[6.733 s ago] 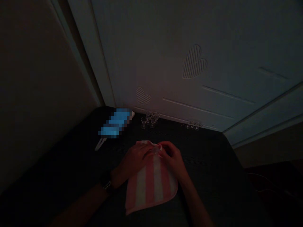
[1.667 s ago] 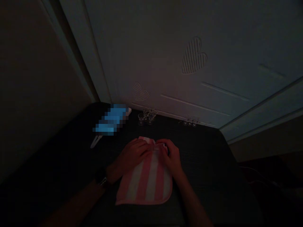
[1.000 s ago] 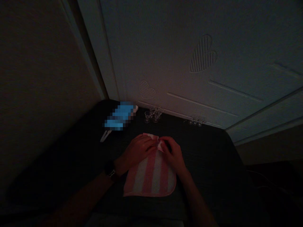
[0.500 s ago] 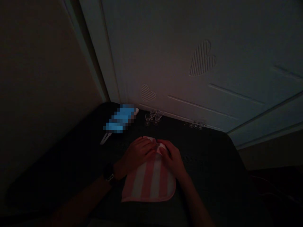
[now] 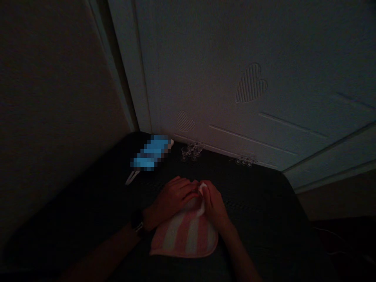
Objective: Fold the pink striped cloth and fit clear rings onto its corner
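Note:
A pink-and-white striped cloth [image 5: 188, 235] lies on the dark table in front of me, its near edge flat. At the cloth's far end, my left hand [image 5: 176, 196] rests with bent fingers on the bunched fabric. My right hand [image 5: 214, 203] pinches the same end, where a white fold stands up between thumb and fingers. Both hands nearly touch each other there. Whether anything sits inside the folded part is hidden by the fingers.
Several small stemmed glasses [image 5: 192, 150] stand at the table's back edge, with more small glassware [image 5: 246, 160] farther right. A phone with a lit, blurred screen [image 5: 152, 153] leans at the back left, its strap [image 5: 132, 177] on the table [image 5: 264, 219]. A white panel with hearts rises behind.
The cloth's far end has been gathered and folded toward me, and my right fingers have closed more on it. The view has tilted slightly, so everything sits lower.

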Demonstrator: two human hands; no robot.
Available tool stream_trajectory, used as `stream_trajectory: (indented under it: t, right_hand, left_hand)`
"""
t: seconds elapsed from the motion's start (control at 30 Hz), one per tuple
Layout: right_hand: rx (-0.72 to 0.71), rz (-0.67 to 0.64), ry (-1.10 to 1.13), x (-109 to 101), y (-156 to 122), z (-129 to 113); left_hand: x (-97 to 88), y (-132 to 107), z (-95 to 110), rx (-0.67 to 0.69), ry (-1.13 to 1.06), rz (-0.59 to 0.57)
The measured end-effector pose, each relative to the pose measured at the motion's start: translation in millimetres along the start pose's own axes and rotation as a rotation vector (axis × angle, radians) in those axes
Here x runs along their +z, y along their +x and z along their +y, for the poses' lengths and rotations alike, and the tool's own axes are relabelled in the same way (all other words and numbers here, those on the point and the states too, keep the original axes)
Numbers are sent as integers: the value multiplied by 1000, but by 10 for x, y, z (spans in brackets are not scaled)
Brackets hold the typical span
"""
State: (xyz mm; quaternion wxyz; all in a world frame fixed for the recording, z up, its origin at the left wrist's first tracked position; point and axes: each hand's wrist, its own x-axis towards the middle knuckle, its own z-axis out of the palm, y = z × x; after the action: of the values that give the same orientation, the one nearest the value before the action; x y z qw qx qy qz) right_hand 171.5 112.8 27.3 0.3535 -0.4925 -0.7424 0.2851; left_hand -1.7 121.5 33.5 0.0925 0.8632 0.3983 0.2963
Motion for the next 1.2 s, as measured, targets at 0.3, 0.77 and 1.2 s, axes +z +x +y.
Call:
stream_trajectory:
  t: [0.3,0.77,1.2]
  right_hand:
    - [-44,30,12,-7,3,3]
    - [-3,174,169,-157,24,-32]
    - [200,282,205,-208,33,41]
  left_hand:
    - [2,6,-16,14,29,38]
    - [7,-12,-64,6,26,80]
    - [-4,12,-39,-24,7,-79]
